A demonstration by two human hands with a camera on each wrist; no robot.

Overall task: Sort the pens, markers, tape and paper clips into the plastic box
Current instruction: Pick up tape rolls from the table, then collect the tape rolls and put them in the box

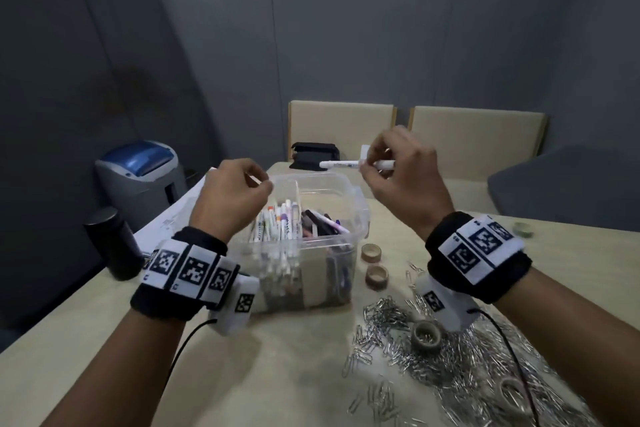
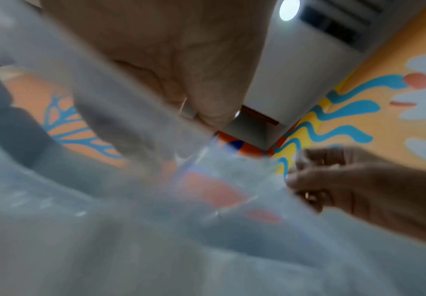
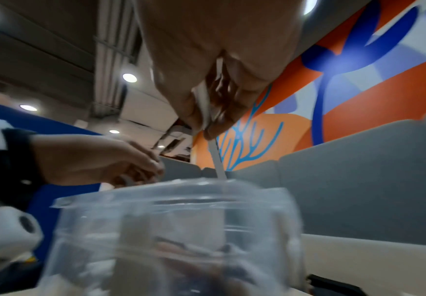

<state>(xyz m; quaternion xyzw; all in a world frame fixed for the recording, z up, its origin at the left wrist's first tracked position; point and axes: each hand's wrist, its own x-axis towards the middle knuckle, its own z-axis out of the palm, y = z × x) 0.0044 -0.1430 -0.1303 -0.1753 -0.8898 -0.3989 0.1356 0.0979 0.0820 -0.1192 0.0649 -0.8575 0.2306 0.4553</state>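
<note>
The clear plastic box [image 1: 358, 204] stands mid-table, with white markers [image 1: 277, 222] in its left part and dark pens [image 1: 320, 224] in its right part. My right hand [image 1: 369, 165] pinches a white marker [image 1: 341, 164], held level above the box's far right corner; in the right wrist view the marker [image 3: 215, 154] points down at the box [image 3: 176, 220]. My left hand [image 1: 265, 184] hovers over the far left rim with its fingers curled, pinching a small pale thing [image 2: 187, 110] that I cannot identify. A heap of paper clips [image 1: 450, 350] and several tape rolls [image 1: 371, 252] lie right of the box.
A black cylinder [image 1: 112, 243] and papers [image 1: 173, 215] are at the left table edge. A grey and blue bin [image 1: 142, 177] stands beyond them. A black case [image 1: 313, 154] lies behind the box. One tape roll [image 1: 523, 229] lies far right. Cables trail from both wrists.
</note>
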